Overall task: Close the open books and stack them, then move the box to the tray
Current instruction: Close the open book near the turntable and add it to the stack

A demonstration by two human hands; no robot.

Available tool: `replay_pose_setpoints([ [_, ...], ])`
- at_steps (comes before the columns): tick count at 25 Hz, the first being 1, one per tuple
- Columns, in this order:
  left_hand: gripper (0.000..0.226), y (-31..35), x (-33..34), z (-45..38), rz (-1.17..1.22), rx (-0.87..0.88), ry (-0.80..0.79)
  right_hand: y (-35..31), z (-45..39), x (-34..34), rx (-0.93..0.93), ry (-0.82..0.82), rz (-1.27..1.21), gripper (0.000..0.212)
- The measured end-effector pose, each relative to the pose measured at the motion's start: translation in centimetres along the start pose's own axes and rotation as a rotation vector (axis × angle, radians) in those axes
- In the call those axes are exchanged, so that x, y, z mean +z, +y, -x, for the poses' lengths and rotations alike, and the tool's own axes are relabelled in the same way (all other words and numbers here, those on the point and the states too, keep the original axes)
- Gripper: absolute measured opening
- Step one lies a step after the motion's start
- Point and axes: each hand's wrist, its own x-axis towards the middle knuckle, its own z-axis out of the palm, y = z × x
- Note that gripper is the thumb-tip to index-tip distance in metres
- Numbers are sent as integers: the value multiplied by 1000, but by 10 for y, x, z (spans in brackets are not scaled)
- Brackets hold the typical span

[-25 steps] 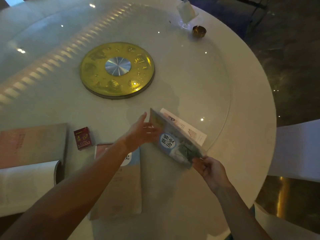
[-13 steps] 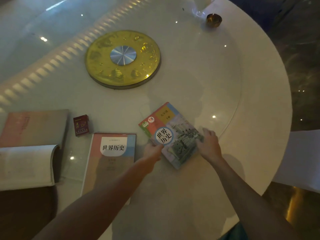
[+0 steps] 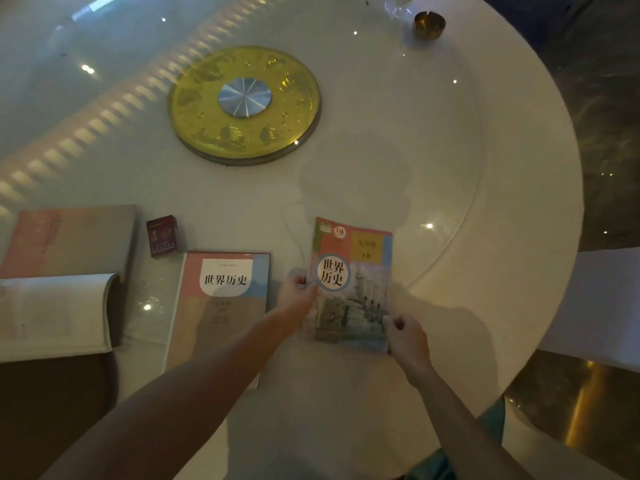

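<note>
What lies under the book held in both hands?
Around the held book only bare white table shows; nothing pokes out. The surface directly beneath is covered. The other closed book lies apart.

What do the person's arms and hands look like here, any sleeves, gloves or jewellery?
Both arms are bare right up to the bottom edge of the picture, with no sleeves showing. The left hand and the right hand wear no gloves. No watch, bracelet or ring shows on either wrist or hand, though the light is dim and the picture soft, so something small could be missed.
</note>
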Motion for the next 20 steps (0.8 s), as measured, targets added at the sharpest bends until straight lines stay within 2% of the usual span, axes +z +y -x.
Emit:
replay_pose_setpoints([
  [2, 19, -6, -10, 9, 82, 6, -93, 8, 16, 7, 5, -1, -74, 35],
  [4, 12, -11, -24, 18, 237, -26, -189, 5, 24, 11, 62, -37, -270, 27],
  [6, 13, -20, -42, 23, 335, -59, -236, -6, 33, 16, 164, -198, -503, 24],
  [8, 21, -32, -62, 25, 362, -38, -277, -19, 44, 22, 168, -321, -574, 21],
  [12, 16, -59, -110, 30, 339, 105, -111, -50, 72, 45, 59, -379, -510, 17],
  [15, 14, -80, -146, 36, 289, 166, 55, -74, 90, 77, -71, -434, -349, 15],
  [18, 19, -104, -173, 35, 211, 228, 185, -95, 106, 110, -157, -417, -243, 13],
  [20, 17, -121, -190, 33, 173, 218, 244, -102, 112, 130, -176, -381, -164, 4],
])
